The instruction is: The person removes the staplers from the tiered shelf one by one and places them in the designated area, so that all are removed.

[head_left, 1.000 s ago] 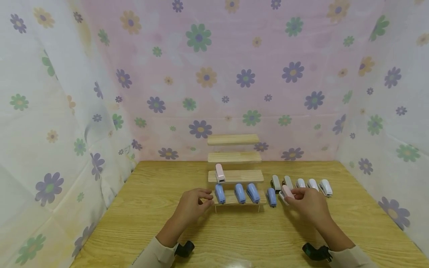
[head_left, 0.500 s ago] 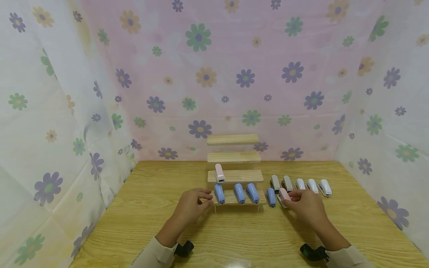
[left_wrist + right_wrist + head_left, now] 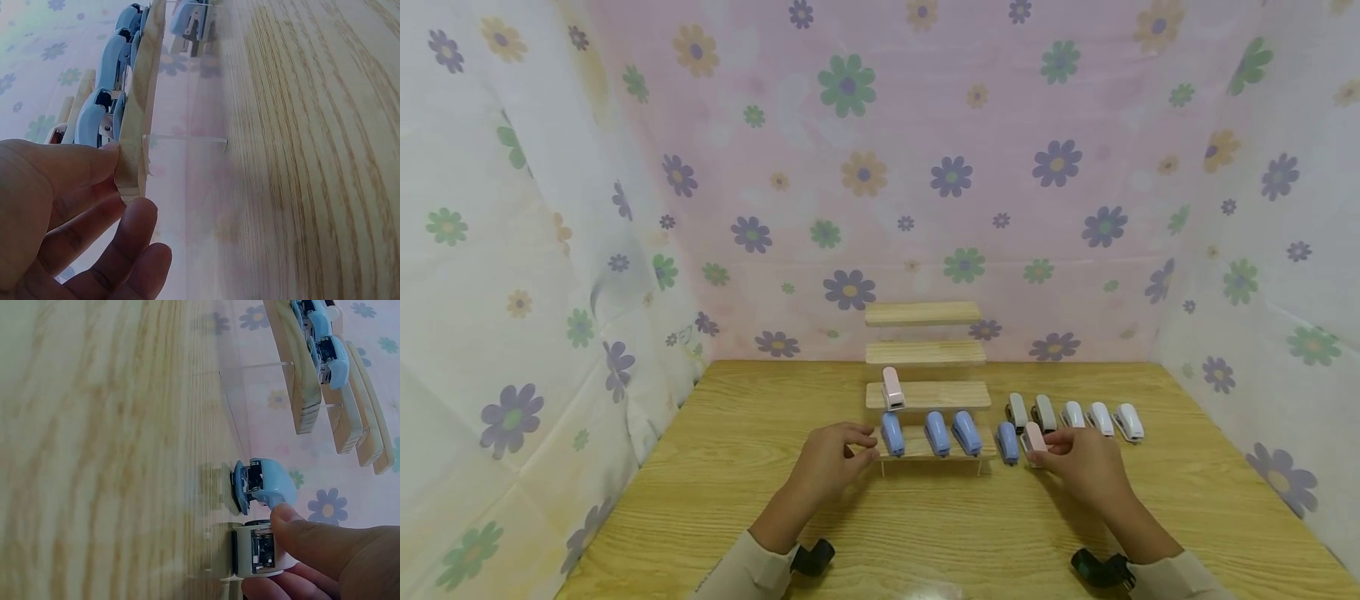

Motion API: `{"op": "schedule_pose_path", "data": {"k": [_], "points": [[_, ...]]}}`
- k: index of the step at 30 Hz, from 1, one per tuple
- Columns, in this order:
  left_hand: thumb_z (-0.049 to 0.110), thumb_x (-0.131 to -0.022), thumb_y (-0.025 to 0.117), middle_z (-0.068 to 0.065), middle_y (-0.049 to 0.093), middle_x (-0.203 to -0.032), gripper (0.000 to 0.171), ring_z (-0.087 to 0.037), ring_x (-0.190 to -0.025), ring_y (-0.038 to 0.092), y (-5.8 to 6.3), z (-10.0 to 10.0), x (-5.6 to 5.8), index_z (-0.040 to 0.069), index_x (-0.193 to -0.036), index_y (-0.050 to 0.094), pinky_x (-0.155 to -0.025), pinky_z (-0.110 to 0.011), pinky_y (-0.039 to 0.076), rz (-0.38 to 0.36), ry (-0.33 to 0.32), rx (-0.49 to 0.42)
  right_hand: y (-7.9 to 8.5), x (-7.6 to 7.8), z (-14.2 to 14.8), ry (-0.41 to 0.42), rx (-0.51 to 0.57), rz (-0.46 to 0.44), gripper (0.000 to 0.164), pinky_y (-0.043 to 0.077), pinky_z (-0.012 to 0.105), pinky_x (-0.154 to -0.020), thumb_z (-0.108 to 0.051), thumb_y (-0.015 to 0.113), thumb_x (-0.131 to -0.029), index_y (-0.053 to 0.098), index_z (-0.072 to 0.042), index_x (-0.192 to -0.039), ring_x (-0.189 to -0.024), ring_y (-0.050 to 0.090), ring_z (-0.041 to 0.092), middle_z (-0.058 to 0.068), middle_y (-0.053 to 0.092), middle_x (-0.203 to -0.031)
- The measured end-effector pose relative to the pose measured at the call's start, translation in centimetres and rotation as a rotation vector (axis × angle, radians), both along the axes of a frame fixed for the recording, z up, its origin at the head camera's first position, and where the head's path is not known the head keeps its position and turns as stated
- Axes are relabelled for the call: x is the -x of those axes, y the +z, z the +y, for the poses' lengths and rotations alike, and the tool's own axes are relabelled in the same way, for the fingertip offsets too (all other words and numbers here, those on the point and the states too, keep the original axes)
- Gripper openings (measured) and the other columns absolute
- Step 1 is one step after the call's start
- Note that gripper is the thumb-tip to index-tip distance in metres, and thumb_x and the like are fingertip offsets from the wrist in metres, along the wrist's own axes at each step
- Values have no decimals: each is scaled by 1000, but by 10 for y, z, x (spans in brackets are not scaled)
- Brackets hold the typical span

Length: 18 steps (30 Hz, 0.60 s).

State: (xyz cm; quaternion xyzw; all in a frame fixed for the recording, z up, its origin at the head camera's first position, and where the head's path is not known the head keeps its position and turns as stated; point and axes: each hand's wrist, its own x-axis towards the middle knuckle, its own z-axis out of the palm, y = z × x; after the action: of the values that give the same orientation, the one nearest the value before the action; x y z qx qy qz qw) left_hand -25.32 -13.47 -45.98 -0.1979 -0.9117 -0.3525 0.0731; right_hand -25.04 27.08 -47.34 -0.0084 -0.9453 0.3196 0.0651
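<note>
Pink stapler [image 3: 1034, 435] right of centre, lower half of frame, pinched between thumb and fingers of right hand [image 3: 1086, 462]; shifted slightly left and turned straighter than a second ago, now just beside blue stapler [image 3: 1008, 443] on worktop [image 3: 925, 525]. Left hand [image 3: 831, 458] unmoved, fingers pinching left end of lowest shelf board [image 3: 913, 442] (thumb above, fingertips under). Count: pink staplers two (other one [image 3: 891, 387] on second board [image 3: 947, 393], mid-frame), blue four (three on lowest board), grey staplers [image 3: 1017, 411] two, white staplers [image 3: 1099, 417] three; wooden boards four.
</note>
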Motion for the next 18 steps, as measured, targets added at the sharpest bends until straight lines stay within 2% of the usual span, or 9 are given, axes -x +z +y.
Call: {"op": "schedule_pose_path", "data": {"k": [18], "points": [[23,-96,77,-1,73,-129,17,-14,-92,71,0,0,0,12,-107,83,-72,-21,56,11,3,2,1,-1,-1,10,-1,7,50,54,34,-56,-45,86,-84,79,-1,-109,-75,71,19,9,79,-91]]}}
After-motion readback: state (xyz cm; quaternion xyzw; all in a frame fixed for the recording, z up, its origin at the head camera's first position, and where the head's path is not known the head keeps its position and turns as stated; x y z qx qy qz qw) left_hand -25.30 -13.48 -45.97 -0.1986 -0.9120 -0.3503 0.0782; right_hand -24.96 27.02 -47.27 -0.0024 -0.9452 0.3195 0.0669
